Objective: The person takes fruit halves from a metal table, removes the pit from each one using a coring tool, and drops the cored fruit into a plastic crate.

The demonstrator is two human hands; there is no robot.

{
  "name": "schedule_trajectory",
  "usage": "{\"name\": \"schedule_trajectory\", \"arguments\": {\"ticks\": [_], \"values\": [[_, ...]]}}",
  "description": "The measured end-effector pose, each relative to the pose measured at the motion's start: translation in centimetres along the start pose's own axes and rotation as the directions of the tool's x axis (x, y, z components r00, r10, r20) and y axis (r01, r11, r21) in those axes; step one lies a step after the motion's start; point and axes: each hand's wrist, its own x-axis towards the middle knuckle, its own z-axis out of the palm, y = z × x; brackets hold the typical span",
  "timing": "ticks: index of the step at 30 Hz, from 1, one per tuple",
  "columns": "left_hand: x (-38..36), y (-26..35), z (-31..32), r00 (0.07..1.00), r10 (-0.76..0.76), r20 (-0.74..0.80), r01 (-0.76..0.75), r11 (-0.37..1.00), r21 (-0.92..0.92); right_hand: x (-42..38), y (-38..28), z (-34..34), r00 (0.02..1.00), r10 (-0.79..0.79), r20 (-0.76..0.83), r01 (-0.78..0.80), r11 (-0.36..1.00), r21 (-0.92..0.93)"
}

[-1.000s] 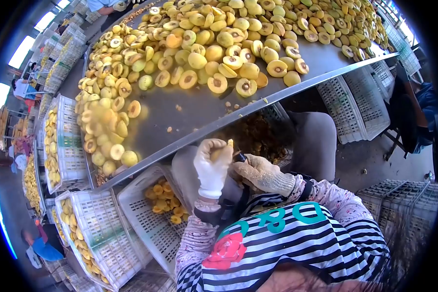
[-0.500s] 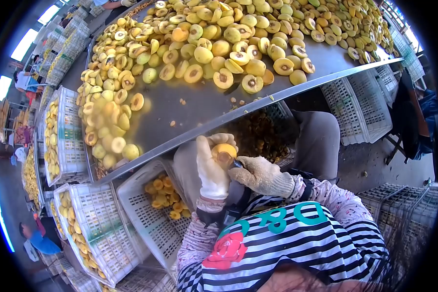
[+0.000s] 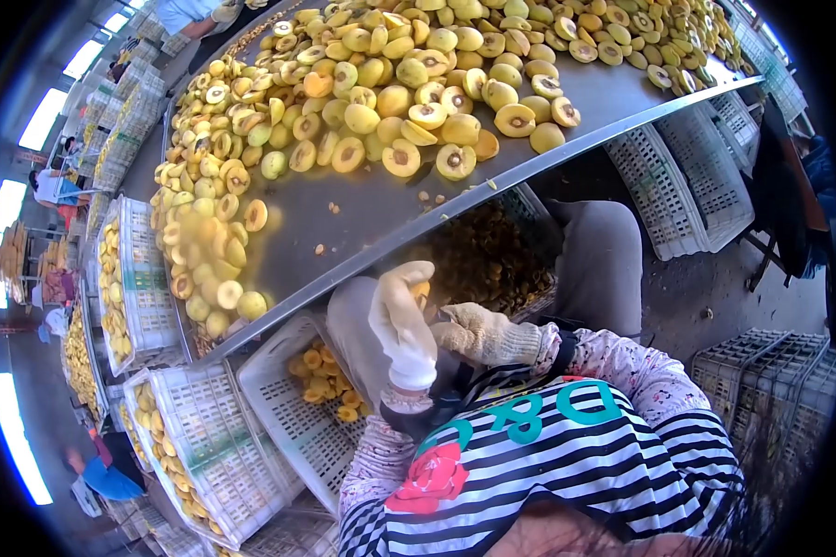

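My left hand [image 3: 402,320], in a pale glove, is closed around a yellow peach half [image 3: 421,291], mostly hidden behind the fingers. Close beside it, my right hand [image 3: 485,335], in a knitted glove, is closed with its fingertips toward the fruit. A small dark tool [image 3: 442,317] shows at those fingertips; its shape is too hidden to name. Both hands are above my lap, just off the table's near edge. On the metal table [image 3: 293,237] lies a heap of halved peaches [image 3: 372,116], several with pits in them.
By my left knee stands a white crate [image 3: 293,422] holding orange pitted halves [image 3: 325,376]. Dark scraps [image 3: 492,255] fill a container between my knees. More fruit-filled crates [image 3: 204,422] stand at the left, and stacked crates [image 3: 683,186] at the right. A co-worker's gloved hand [image 3: 226,11] shows top left.
My left hand has turned, its fingers now folding over the peach half, which faced up openly before. My right hand has drawn slightly lower and away from the fruit. The view has shifted a little.
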Motion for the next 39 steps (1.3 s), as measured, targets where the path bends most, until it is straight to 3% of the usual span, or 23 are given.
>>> {"name": "schedule_trajectory", "arguments": {"ticks": [2,3,4,5,6,7,8,10,11,12,15,17,20,21,22,24,25,28,29,32,33,37,39], "values": [[-0.4,-0.8,0.7,0.998,0.052,-0.026,-0.055,0.992,-0.112,-0.6,-1.0,-0.3,0.999,0.046,0.027,-0.046,0.999,-0.001],[0.0,0.1,0.0,0.99,0.059,0.13,-0.057,0.998,-0.022,-0.7,-0.4,-0.4,1.0,0.019,0.012,-0.019,1.0,0.023],[1.3,4.5,-0.4,0.937,-0.217,0.273,0.117,0.933,0.34,-0.7,0.4,-0.4,1.0,-0.004,0.001,0.004,0.999,0.047],[2.2,4.2,-0.6,0.876,-0.367,0.312,0.285,0.917,0.278,-0.6,0.9,-0.2,0.999,-0.025,-0.022,0.025,1.0,0.0],[3.1,3.9,-0.7,0.795,-0.487,0.361,0.436,0.874,0.217,-0.8,0.4,-0.1,1.0,0.02,0.019,-0.022,0.993,0.113],[3.1,4.1,-1.1,0.817,-0.402,0.413,0.415,0.908,0.062,-1.1,-0.9,-0.5,0.997,0.054,0.057,-0.066,0.974,0.217],[2.7,4.1,-0.9,0.919,-0.177,0.352,0.211,0.976,-0.059,-1.5,-2.0,-0.7,0.992,0.087,0.096,-0.113,0.94,0.323],[1.0,2.7,1.3,0.996,-0.083,-0.01,0.076,0.946,-0.314,-1.8,-2.8,-1.1,0.954,0.158,0.256,-0.285,0.744,0.604],[0.2,-0.2,0.7,0.999,-0.037,0.036,0.047,0.941,-0.334,-1.8,-2.5,-1.0,0.933,0.151,0.327,-0.343,0.647,0.681],[0.0,-0.3,0.9,0.968,-0.248,-0.047,0.22,0.919,-0.328,-1.8,-2.1,-0.9,0.906,0.138,0.401,-0.408,0.54,0.736],[1.3,1.4,0.2,0.922,-0.364,0.13,0.386,0.881,-0.273,-1.6,-1.2,0.6,0.964,0.239,0.112,-0.264,0.874,0.409],[2.4,1.6,-0.4,0.879,-0.413,0.239,0.447,0.888,-0.108,-1.1,-0.6,0.9,0.974,0.223,-0.028,-0.217,0.964,0.151],[3.4,2.3,-1.3,0.832,-0.413,0.37,0.505,0.84,-0.199,-1.6,-1.8,0.4,0.984,0.163,0.068,-0.176,0.907,0.381],[2.6,4.0,0.0,0.886,-0.413,0.211,0.464,0.801,-0.38,-1.7,-2.0,-0.1,0.946,0.27,0.182,-0.325,0.804,0.499],[2.0,2.9,1.1,0.939,-0.336,0.073,0.332,0.834,-0.441,-1.8,-2.3,-0.3,0.943,0.237,0.235,-0.332,0.733,0.593],[0.9,0.6,0.8,0.942,-0.327,0.081,0.333,0.865,-0.375,-2.2,-2.6,0.0,0.929,0.161,0.334,-0.365,0.551,0.75],[1.0,0.1,0.2,0.933,-0.341,0.118,0.358,0.832,-0.425,-2.2,-2.6,0.0,0.924,0.146,0.354,-0.371,0.571,0.733],[1.5,0.3,-0.4,0.942,-0.26,0.214,0.315,0.904,-0.29,-1.6,-2.9,0.8,0.965,0.215,0.148,-0.26,0.83,0.493],[1.7,0.8,-0.5,0.945,-0.222,0.241,0.277,0.934,-0.226,-1.5,-3.0,1.0,0.983,0.155,0.098,-0.183,0.878,0.443],[2.5,0.6,-1.5,0.908,-0.218,0.357,0.314,0.919,-0.237,-1.3,-3.4,0.5,0.899,0.274,0.342,-0.434,0.669,0.604],[2.8,0.8,-1.7,0.883,-0.25,0.398,0.351,0.914,-0.204,-1.4,-3.4,0.2,0.883,0.176,0.435,-0.448,0.591,0.671],[3.5,0.8,-1.9,0.82,-0.228,0.526,0.401,0.883,-0.243,-1.3,-2.1,0.6,0.875,0.073,0.478,-0.444,0.513,0.735],[4.3,0.9,-2.1,0.711,-0.174,0.681,0.493,0.814,-0.306,-1.4,-1.8,0.1,0.864,0.003,0.504,-0.42,0.558,0.715]]}}
